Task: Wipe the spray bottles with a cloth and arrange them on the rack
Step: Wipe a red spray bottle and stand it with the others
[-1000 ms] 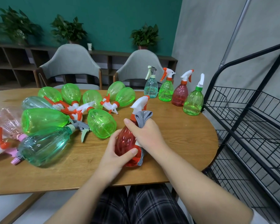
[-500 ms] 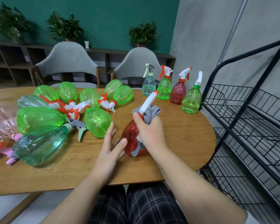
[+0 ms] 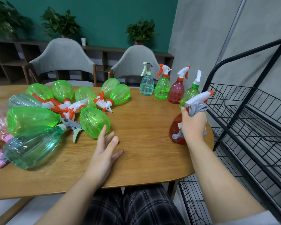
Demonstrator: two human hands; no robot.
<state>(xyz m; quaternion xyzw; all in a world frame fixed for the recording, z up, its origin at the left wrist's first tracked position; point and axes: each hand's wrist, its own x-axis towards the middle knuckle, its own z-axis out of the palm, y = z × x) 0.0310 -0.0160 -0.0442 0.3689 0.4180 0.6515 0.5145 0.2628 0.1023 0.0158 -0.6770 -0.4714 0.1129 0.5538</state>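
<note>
Red spray bottle (image 3: 177,127) gripped with cloth (image 3: 197,108) in right hand (image 3: 193,125) at desk's (image 3: 144,127) right edge, likely joining wiped row; left hand (image 3: 104,153) splayed, free.

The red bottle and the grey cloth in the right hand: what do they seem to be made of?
The red bottle looks like thin translucent plastic with a glossy finish: light passes through and highlights show on it. The grey cloth looks like soft matte fabric, perhaps microfibre: it bunches and folds under the right hand.
</note>
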